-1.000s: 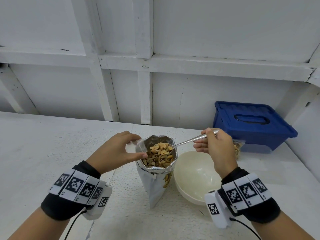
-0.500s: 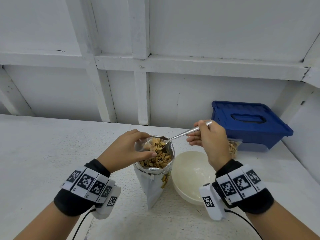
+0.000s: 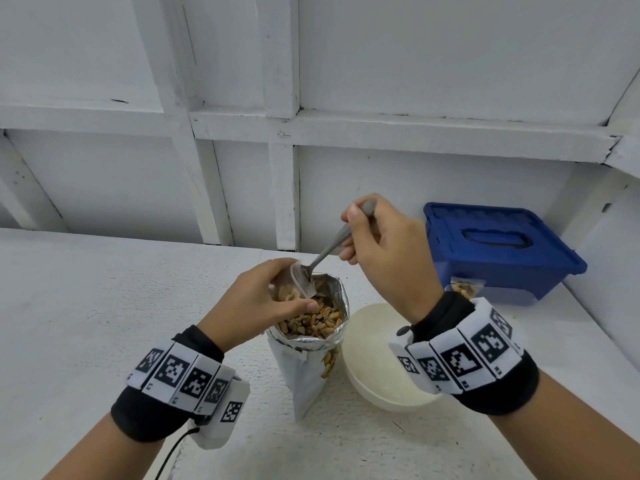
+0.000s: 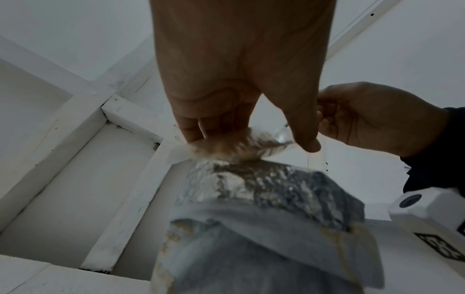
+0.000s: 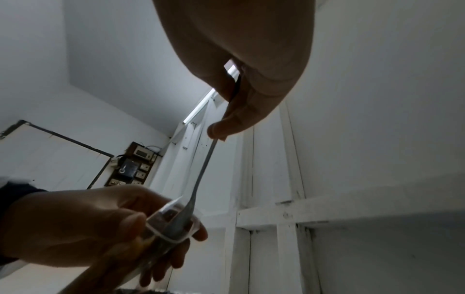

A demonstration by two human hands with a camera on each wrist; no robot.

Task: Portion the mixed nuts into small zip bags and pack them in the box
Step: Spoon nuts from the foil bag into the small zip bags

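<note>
A foil pouch of mixed nuts (image 3: 311, 344) stands open on the white table. Just above its mouth my left hand (image 3: 263, 303) holds a small clear zip bag (image 3: 294, 289) with some nuts in it; the same bag (image 4: 234, 147) shows between my fingers in the left wrist view. My right hand (image 3: 377, 251) grips a metal spoon (image 3: 329, 251) by the handle, tilted steeply with its bowl inside the bag's mouth (image 5: 173, 224). A blue lidded box (image 3: 498, 247) sits at the back right. A filled zip bag (image 3: 465, 289) lies against the box's front.
A cream bowl (image 3: 384, 368) with nothing in it stands right of the pouch, under my right wrist. A white panelled wall runs behind the table. The table surface (image 3: 104, 306) stretches away to the left.
The spoon rose from the pouch with nuts and tipped into the zip bag. My right hand lifted and my left brought the bag over the pouch mouth.
</note>
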